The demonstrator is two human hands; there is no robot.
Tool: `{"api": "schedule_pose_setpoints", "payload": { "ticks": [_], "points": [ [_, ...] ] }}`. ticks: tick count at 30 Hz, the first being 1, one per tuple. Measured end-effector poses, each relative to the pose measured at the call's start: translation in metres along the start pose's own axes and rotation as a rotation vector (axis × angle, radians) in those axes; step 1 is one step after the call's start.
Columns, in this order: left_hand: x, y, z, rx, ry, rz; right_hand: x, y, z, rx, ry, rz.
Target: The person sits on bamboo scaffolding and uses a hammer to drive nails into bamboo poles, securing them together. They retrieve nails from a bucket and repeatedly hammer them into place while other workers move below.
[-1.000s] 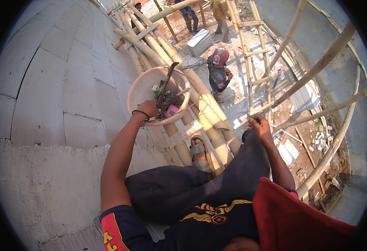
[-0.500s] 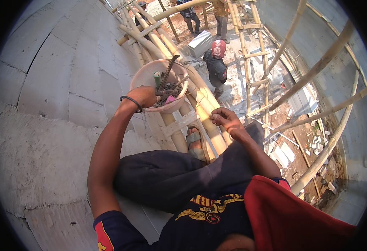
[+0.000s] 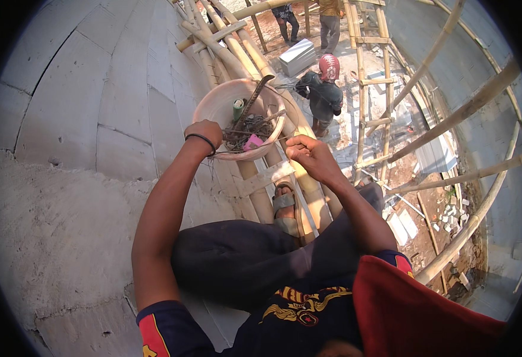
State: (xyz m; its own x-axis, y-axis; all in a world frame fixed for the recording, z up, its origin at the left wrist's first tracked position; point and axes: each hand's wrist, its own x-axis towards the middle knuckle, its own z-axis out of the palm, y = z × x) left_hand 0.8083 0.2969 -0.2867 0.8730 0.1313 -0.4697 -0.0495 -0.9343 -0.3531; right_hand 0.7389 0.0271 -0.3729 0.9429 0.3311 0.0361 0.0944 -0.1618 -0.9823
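Observation:
A pale pink plastic basin rests on the bamboo poles in front of me. Inside lie a curved dark blade-like bar, a green cylinder, a bright pink piece and a tangle of thin wires. My left hand, with a black band on its wrist, is closed at the basin's left rim; what its fingers hold is hidden. Just off the right rim, my right hand has fingers and thumb pinched together, with a thin wire-like line by the fingertips.
Bamboo scaffold poles run beneath my sandalled foot. A grey block wall rises at left. Below, a person in a red head covering stands near stacked pale blocks. A bamboo ladder and slanting poles stand at right.
My left hand has drawn back from inside the basin to its left rim. My right hand has come up and left, closer to the basin. The whole view has shifted slightly.

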Motion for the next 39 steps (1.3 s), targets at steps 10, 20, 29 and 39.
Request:
{"api": "schedule_pose_setpoints", "payload": {
  "ticks": [10, 20, 29, 39],
  "points": [
    [0.065, -0.011, 0.022, 0.121, 0.130, 0.056, 0.127, 0.007, 0.004, -0.765, 0.023, -0.509],
    [0.112, -0.026, 0.023, -1.038, 0.779, 0.528, 0.189, 0.035, 0.036, -1.531, -0.182, -0.753],
    [0.134, -0.062, 0.055, -0.596, 1.472, -0.209, 0.190, -0.033, 0.033, -1.697, -0.275, -0.598],
    [0.128, -0.005, 0.043, -0.544, 1.230, 0.529, 0.164, -0.083, 0.055, -1.491, -0.480, -0.530]
  ]
}}
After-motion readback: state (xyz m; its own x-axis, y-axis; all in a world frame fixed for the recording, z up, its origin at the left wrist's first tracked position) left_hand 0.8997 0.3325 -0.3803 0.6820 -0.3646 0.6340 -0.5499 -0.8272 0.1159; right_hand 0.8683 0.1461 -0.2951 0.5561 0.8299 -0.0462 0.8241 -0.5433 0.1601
